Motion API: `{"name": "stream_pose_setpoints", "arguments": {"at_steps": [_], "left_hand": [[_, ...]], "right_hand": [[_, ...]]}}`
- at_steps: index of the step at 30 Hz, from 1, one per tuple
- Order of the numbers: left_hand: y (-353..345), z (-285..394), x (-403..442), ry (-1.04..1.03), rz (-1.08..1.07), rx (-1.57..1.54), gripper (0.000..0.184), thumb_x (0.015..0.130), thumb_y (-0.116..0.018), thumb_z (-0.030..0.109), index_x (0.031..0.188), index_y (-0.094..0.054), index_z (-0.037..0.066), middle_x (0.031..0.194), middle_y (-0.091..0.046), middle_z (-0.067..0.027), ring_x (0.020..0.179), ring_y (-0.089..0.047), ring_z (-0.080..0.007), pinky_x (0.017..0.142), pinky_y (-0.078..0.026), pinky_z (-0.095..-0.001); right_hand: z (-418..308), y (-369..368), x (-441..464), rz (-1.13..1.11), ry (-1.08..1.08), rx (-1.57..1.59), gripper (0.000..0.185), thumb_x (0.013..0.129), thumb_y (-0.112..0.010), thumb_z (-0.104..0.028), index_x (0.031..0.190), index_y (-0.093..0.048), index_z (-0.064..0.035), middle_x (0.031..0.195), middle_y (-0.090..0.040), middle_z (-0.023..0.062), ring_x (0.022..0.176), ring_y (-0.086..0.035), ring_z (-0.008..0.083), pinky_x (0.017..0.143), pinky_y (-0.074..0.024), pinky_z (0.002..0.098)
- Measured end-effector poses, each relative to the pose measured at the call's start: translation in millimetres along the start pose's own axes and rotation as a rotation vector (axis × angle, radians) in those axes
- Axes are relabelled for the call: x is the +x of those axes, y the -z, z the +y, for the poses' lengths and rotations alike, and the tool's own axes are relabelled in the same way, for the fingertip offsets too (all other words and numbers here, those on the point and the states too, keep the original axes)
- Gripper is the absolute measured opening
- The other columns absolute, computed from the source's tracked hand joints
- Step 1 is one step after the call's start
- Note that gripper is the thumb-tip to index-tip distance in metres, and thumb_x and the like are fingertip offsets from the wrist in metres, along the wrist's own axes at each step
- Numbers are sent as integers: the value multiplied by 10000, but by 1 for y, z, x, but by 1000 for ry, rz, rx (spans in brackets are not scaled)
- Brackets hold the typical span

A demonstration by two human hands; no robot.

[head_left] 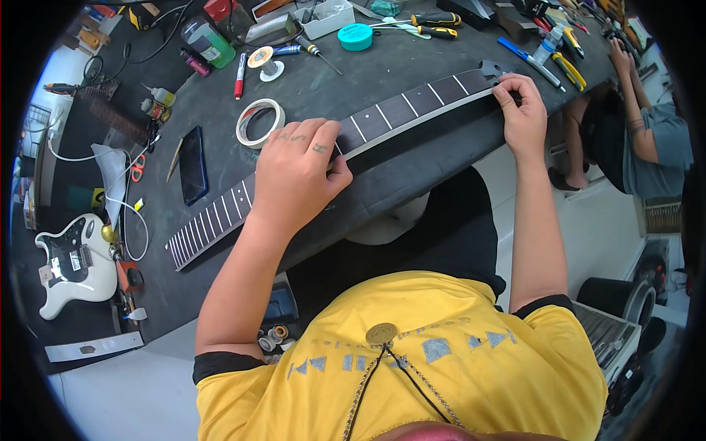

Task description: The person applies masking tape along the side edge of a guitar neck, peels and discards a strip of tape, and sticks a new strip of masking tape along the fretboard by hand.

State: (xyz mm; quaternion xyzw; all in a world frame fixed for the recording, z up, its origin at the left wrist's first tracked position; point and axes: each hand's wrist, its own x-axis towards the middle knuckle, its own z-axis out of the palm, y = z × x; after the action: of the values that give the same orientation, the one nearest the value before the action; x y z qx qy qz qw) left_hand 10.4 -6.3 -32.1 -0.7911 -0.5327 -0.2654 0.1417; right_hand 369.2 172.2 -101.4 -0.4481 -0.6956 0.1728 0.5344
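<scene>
A dark guitar neck (397,110) with white fret lines lies slantwise over the bench, its narrow end at the upper right. My left hand (298,173) is closed over the middle of the neck, fingers bent across the fretboard and thumb at the near edge. At the upper right my right hand (522,114) pinches the neck's end between thumb and fingers. Just behind my left hand lies a roll of masking tape (277,110). A dark phone (193,165) rests left of the neck.
The dark bench (323,84) holds a solder spool (263,65), a red marker (240,76), a teal tin (355,37), screwdrivers (436,20) and yellow pliers (568,71). A white guitar body (77,264) is at the far left. Another person (658,140) sits at the right.
</scene>
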Motion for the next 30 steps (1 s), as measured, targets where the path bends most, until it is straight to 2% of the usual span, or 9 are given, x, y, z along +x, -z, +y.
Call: {"name": "stream_pose_setpoints", "arguments": {"at_steps": [6, 9, 18, 21, 30], "left_hand": [[-10, 6, 13, -30, -6, 8, 452, 764, -830, 87, 1193, -697, 45, 1133, -765, -95, 1021, -741, -314, 910, -578, -454], [-9, 10, 17, -25, -10, -4, 429, 778, -830, 68, 1193, -723, 43, 1144, -781, -127, 1033, -755, -349, 932, -590, -465], [-16, 14, 26, -40, -20, -6, 447, 772, -818, 59, 1208, -723, 38, 1128, -776, -132, 1018, -748, -354, 918, -597, -458], [-20, 16, 33, -101, 19, 12, 456, 764, -805, 76, 1202, -685, 35, 1080, -753, -107, 966, -734, -311, 860, -580, -453], [-32, 25, 50, -98, -16, 4, 436, 780, -796, 86, 1199, -685, 36, 1078, -752, -106, 973, -736, -308, 858, -573, -449]], "right_hand": [[-1, 0, 0, 3, -5, -4, 198, 1004, -825, -172, 1015, -732, 2, 1194, -759, 92, 1155, -711, 259, 1054, -521, 355], [-2, 0, -1, 6, -16, 8, 191, 1003, -825, -169, 1020, -734, -1, 1195, -760, 93, 1154, -713, 261, 1052, -523, 356], [-2, -1, -1, 23, -17, -1, 174, 1001, -820, -160, 1034, -735, -12, 1199, -763, 84, 1133, -710, 261, 1023, -528, 361], [-4, -2, -2, 27, -19, -6, 164, 996, -820, -152, 1030, -736, -15, 1199, -765, 86, 1124, -709, 264, 1016, -532, 364], [-2, -4, -1, 56, 5, -3, 144, 954, -835, -126, 1008, -742, -31, 1166, -781, 80, 1138, -707, 278, 1019, -542, 389]]}}
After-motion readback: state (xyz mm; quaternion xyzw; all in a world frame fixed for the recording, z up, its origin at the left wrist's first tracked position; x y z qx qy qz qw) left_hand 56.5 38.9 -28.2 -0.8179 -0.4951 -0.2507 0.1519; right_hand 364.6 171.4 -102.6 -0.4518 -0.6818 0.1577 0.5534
